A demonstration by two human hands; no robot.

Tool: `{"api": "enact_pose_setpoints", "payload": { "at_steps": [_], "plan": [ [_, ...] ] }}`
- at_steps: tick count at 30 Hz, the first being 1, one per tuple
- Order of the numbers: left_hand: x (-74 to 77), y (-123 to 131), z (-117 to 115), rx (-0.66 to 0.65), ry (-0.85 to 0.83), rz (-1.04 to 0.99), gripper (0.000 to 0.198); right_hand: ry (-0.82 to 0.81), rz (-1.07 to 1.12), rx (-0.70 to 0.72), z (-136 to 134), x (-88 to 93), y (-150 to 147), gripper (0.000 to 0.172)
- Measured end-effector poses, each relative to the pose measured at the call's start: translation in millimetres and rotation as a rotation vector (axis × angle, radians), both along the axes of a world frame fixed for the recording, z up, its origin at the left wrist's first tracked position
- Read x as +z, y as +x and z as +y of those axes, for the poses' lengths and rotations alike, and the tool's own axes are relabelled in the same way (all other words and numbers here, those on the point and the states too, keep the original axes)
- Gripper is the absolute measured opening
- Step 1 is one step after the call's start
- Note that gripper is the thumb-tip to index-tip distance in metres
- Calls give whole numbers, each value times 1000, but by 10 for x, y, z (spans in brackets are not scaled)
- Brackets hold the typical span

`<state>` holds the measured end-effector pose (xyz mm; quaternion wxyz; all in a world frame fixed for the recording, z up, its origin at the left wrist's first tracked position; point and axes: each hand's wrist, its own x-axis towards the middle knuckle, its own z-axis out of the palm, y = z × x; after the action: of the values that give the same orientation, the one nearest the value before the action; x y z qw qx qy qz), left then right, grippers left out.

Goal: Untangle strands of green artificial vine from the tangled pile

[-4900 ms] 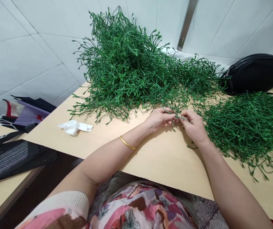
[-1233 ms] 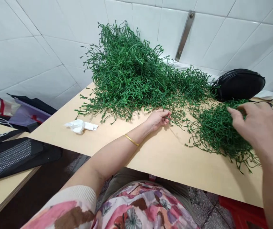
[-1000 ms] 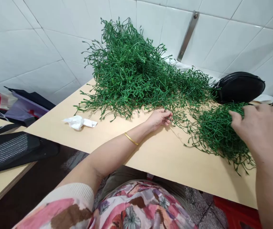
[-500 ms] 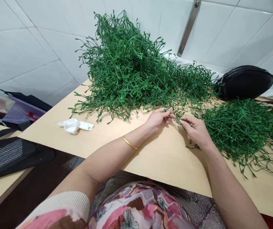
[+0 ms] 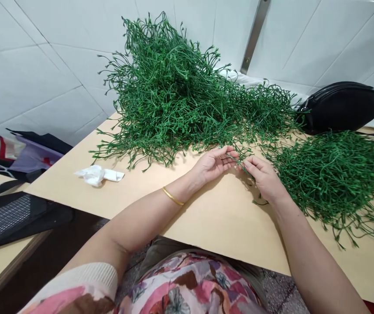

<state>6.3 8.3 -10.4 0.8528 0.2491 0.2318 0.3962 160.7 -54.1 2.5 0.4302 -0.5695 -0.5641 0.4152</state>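
Observation:
A big heap of green plastic sprigs (image 5: pixel 180 100) lies at the back of the light wooden table (image 5: pixel 219 218). A smaller heap of the same sprigs (image 5: pixel 331 174) lies to the right. My left hand (image 5: pixel 214 163), with a gold bangle on the wrist, and my right hand (image 5: pixel 262 176) meet at the front edge of the big heap. Both pinch one thin green sprig (image 5: pixel 237 160) between their fingertips. The sprig runs between the two hands just above the tabletop.
A crumpled white tissue (image 5: pixel 97 174) lies on the table's left part. A black bag (image 5: pixel 344 107) rests against the tiled wall at the back right. Dark mesh and fabric items (image 5: pixel 13 213) sit on a lower surface to the left.
My right hand has come back from the right heap to the middle and now pinches a sprig together with my left hand, which stayed put. The view shifted slightly.

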Motion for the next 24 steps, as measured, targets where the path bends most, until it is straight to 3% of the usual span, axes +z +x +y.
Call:
{"api": "enact_pose_setpoints", "payload": {
  "at_steps": [3, 6, 9, 12, 16, 19, 21, 24],
  "plan": [
    [8, 4, 18, -23, 28, -46, 23, 32, -66, 123, -23, 25, 6, 29],
    [35, 28, 1, -86, 69, 15, 30, 31, -167, 375, -32, 64, 7, 30],
    [69, 59, -33, -228, 124, 110, 31, -15, -219, 562, -36, 103, 15, 30],
    [86, 57, -12, -346, 134, 161, 31, -96, -183, 649, -80, 147, 75, 31],
    [77, -22, 105, -244, 1, 142, 33, -94, 67, 807, -206, 191, 230, 34],
    [66, -29, 124, -217, -44, 123, 32, -8, 247, 635, -242, 177, 282, 25],
    [55, 11, 81, -254, -34, 149, 30, 2, 235, 454, -210, 146, 259, 19],
    [26, 51, 14, -262, 18, 190, 24, 61, 227, 342, -134, 104, 199, 19]
  ]
}}
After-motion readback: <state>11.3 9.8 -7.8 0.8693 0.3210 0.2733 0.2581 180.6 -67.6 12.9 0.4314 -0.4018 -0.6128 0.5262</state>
